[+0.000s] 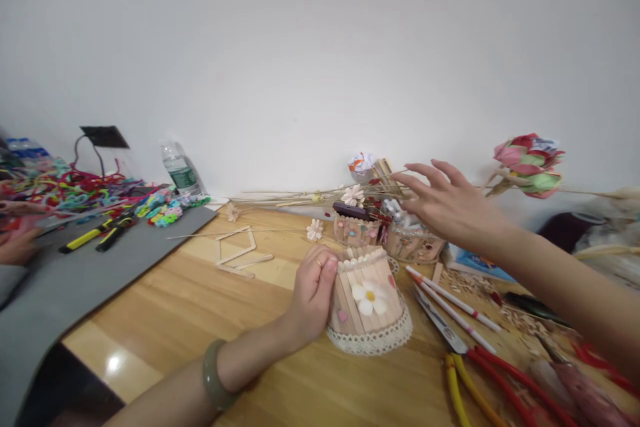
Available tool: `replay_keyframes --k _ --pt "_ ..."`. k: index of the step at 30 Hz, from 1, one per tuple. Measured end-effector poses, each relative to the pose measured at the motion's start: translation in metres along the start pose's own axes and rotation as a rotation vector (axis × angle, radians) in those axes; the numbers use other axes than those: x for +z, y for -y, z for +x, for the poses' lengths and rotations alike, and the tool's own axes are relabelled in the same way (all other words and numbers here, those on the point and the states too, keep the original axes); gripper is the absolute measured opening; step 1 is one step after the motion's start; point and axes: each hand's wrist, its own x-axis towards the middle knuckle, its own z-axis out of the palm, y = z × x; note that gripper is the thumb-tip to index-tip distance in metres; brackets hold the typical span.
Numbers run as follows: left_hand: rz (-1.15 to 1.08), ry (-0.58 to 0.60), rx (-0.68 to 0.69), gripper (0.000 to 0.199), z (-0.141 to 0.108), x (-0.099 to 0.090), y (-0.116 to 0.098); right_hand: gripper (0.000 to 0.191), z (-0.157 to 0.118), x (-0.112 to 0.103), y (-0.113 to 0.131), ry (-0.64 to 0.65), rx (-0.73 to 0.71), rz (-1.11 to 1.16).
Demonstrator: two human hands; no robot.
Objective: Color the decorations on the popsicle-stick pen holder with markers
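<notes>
My left hand (314,290), with a ring on a finger and a green bangle at the wrist, grips the left side of a wooden-stick holder (357,303). White lace runs round the holder's base, pearls line its upper rim, and a white flower with a yellow centre is on its front. My right hand (433,197) is raised over the decorated baskets (413,245) behind the holder. Its fingers are spread and point left, close to thin dry stems (300,197). No object shows clearly held in it.
Red-handled scissors (453,337), yellow-handled pliers (463,383) and white-red sticks (457,300) lie at the right. Craft sticks (237,253) are at centre left. A bottle (181,170) leans by the wall. Another person's hand (20,240) is at the far left.
</notes>
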Motion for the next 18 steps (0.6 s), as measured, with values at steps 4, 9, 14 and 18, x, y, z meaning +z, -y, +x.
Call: replay_keyframes --k 4,9,14,18 --pt "-0.002 0.005 -0.002 0.031 0.001 -0.001 0.000 0.027 -0.005 0.004 0.000 -0.023 -0.076 -0.024" --pt "0.005 -0.001 0.005 0.031 0.001 -0.001 0.000 0.040 -0.007 0.020 0.006 0.029 -0.219 -0.007" --pt "0.015 0.017 0.026 0.031 0.002 -0.001 -0.001 0.031 -0.009 0.023 -0.004 0.044 -0.174 -0.049" --pt "0.011 0.007 0.025 0.031 0.002 -0.002 0.000 0.031 -0.003 0.018 -0.005 0.073 -0.126 -0.088"
